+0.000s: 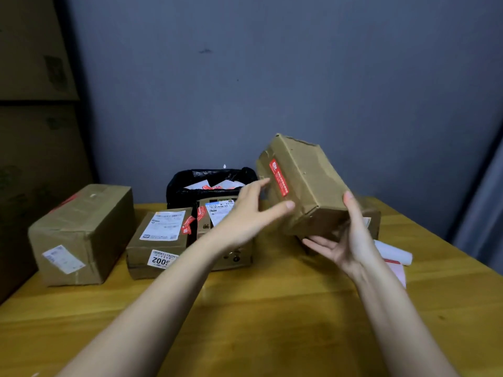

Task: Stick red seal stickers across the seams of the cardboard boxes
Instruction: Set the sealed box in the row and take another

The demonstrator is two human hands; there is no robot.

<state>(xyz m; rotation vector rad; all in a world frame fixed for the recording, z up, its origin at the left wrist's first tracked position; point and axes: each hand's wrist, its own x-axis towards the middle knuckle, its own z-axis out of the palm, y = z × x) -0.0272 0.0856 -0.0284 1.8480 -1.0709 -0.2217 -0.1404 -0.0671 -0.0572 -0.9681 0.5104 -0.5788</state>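
A tilted cardboard box (307,183) is held in the air above the table's right side. A red seal sticker (279,178) runs across its upper left face. My right hand (345,240) grips the box from below and at its near end. My left hand (250,210) is spread out, fingertips touching the box's left face beside the sticker. A small box (160,240) with white labels and a red sticker (188,225) lies on the table, and a middle box (217,221) with another red sticker (201,212) sits partly behind my left wrist.
A large cardboard box (81,235) lies at the table's left. A black bin bag (209,183) holding peeled backing paper stands at the back. White and red sticker sheets (394,257) lie at the right, on the wooden table (272,308). Stacked cartons (32,104) fill the far left.
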